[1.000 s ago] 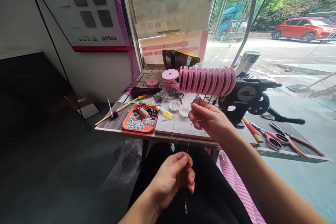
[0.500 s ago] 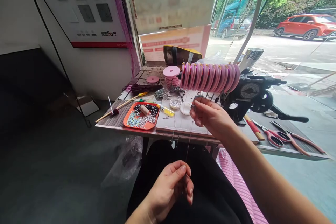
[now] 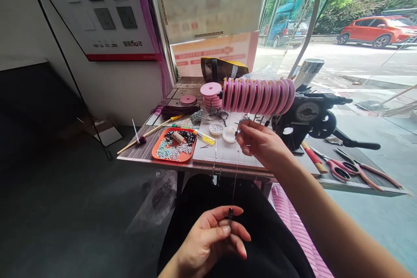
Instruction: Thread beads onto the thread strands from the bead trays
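Low over my lap, my left hand [image 3: 216, 234] pinches a small dark piece [image 3: 230, 213] between thumb and fingers, the other fingers loosely spread. A thin line [image 3: 236, 178] runs up from it to my right hand [image 3: 257, 139]. That hand is closed, with its fingertips on a small dark metallic item too fine to make out, just below the row of pink spools [image 3: 259, 96]. The spools sit on a black hand-cranked winder [image 3: 306, 115]. Left of my right hand are a small white dish of beads [image 3: 216, 129] and a white disc [image 3: 229, 135].
An orange tray [image 3: 156, 155] of beads lies on the table's left part, beside a wooden stick [image 3: 148, 133] and a yellow-handled tool [image 3: 207, 139]. Scissors [image 3: 340, 170] and pliers [image 3: 374, 176] lie at the right. More pink spools [image 3: 210, 90] stand behind.
My left hand has lowered slightly and its fingers have loosened and spread, so the small dark piece now shows. My right hand stays almost where it was.
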Motion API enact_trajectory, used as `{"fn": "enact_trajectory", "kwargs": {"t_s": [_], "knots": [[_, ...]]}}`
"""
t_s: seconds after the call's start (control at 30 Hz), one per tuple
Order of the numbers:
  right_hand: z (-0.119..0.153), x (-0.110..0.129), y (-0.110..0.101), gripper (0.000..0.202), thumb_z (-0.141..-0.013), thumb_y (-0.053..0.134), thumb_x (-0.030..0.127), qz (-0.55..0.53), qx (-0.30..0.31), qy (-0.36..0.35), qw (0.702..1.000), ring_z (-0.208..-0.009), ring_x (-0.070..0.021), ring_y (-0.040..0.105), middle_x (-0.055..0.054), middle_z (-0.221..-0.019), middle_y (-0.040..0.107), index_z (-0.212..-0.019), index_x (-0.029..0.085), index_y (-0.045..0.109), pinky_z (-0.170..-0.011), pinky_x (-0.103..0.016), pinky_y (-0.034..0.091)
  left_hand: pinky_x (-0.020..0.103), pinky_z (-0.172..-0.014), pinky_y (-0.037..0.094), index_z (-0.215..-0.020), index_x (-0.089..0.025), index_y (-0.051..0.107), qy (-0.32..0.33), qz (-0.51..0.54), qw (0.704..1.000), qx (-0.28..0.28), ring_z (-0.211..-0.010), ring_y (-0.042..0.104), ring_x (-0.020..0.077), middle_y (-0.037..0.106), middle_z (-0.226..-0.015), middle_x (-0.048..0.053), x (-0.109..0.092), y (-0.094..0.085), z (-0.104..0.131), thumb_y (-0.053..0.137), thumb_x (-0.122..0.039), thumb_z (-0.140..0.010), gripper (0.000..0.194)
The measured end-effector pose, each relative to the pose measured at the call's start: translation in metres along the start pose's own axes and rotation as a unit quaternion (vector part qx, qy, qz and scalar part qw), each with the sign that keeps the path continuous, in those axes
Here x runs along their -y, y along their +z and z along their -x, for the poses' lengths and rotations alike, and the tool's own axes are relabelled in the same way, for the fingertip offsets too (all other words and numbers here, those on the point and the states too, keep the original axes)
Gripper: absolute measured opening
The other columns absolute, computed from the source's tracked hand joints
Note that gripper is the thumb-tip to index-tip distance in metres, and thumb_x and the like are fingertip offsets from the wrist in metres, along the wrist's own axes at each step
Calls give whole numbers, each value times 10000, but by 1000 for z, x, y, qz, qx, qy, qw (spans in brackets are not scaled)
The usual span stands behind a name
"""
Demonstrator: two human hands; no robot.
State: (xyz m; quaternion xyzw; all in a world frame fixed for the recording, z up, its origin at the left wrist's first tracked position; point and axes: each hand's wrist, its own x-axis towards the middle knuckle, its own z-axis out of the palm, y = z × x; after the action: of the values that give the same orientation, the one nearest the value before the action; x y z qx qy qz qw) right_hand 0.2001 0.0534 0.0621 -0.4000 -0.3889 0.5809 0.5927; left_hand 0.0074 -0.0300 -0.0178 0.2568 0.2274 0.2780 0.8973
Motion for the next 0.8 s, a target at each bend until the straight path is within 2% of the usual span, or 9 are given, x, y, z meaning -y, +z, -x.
{"fn": "enact_trajectory", "kwargs": {"t_s": [0.37, 0.47, 0.53, 0.57, 0.63, 0.67, 0.73, 0.8], "knots": [[-3, -1, 1, 328, -646, 679, 402, 8, 2, -5, 1000, -364, -75, 416, 42, -490, 554, -752, 204, 441, -366, -197, 230, 267, -605, 462, -985, -128, 647, -5, -49, 999, -10, -548, 653, 151, 719, -735, 90, -1, -2, 4, 614, -172, -746, 246], [-6, 1, 1, 318, -671, 652, 435, 23, -1, -21, 1000, -326, -63, 376, 47, -466, 552, -763, 209, 447, -353, -197, 183, 332, -774, 449, -989, -154, 665, 24, -160, 987, 16, -774, 659, 200, 722, -855, 96, -15, -3, -1, 596, -204, -754, 250], [-8, 5, 1, 312, -665, 664, 427, 38, -1, -34, 999, -309, -41, 339, 44, -496, 569, -743, 200, 464, -349, -200, 147, 336, -919, 365, -951, -136, 693, 56, -277, 958, 34, -1017, 580, 243, 690, -1020, 116, -32, 4, -13, 620, -214, -727, 248], [-9, 7, 1, 310, -650, 681, 410, 46, 0, -40, 998, -311, -31, 334, 40, -522, 576, -724, 190, 476, -350, -201, 139, 344, -933, 355, -964, -135, 691, 71, -292, 953, 44, -1044, 563, 255, 678, -1054, 120, -43, 10, -22, 628, -251, -720, 278], [-12, 12, 0, 301, -616, 714, 373, 62, 1, -47, 997, -330, -21, 338, 48, -527, 550, -682, 168, 504, -359, -197, 144, 373, -861, 414, -1015, -136, 657, 103, -243, 963, 54, -830, 642, 231, 711, -884, 107, -64, 27, -45, 635, -340, -712, 366], [-12, 14, 0, 294, -602, 726, 356, 68, 0, -48, 996, -342, -20, 341, 58, -507, 518, -664, 159, 516, -366, -192, 154, 366, -791, 450, -1033, -142, 637, 120, -214, 969, 38, -705, 652, 202, 709, -809, 88, -73, 37, -58, 638, -373, -711, 396], [-13, 18, 0, 286, -586, 737, 340, 78, -2, -50, 996, -369, -24, 349, 74, -469, 461, -637, 148, 533, -379, -184, 177, 294, -606, 480, -915, -140, 645, 154, -187, 970, -11, -547, 617, 146, 680, -716, 50, -88, 56, -80, 666, -401, -684, 349], [-14, 20, 0, 287, -580, 738, 348, 82, -2, -51, 995, -393, -31, 360, 73, -467, 450, -624, 144, 540, -390, -180, 198, 218, -513, 442, -791, -141, 632, 181, -182, 966, -36, -488, 578, 98, 657, -659, 20, -95, 69, -97, 664, -377, -694, 257]]}}
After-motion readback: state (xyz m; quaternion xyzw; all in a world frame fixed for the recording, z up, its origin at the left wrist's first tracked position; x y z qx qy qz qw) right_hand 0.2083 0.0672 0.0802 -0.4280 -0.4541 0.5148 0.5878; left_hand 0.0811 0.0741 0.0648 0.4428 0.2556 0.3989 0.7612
